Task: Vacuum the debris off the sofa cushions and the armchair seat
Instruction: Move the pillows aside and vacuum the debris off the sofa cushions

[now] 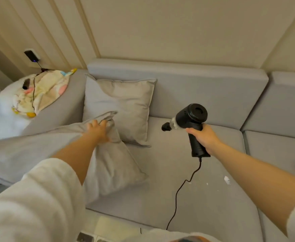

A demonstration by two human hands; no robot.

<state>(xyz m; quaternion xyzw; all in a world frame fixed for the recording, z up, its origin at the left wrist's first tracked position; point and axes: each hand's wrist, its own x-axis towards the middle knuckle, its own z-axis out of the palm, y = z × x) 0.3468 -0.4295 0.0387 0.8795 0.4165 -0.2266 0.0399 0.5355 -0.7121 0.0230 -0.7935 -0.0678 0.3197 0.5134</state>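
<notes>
A grey sofa fills the view, its seat cushion (204,198) in front of me. My right hand (203,137) grips the handle of a black handheld vacuum (191,119), held above the seat with its nozzle pointing left; its black cord (180,189) trails down over the cushion. My left hand (97,130) holds the top corner of a grey throw pillow (113,168) that lies tilted on the seat's left part. White debris (227,179) lies on the seat near my right forearm, with smaller specks beside it.
A second grey pillow (122,105) leans against the backrest (195,88). On the left armrest lie a patterned cloth (45,89) and a small dark object with a cable to a wall charger (30,55). Another seat cushion (274,151) adjoins at right.
</notes>
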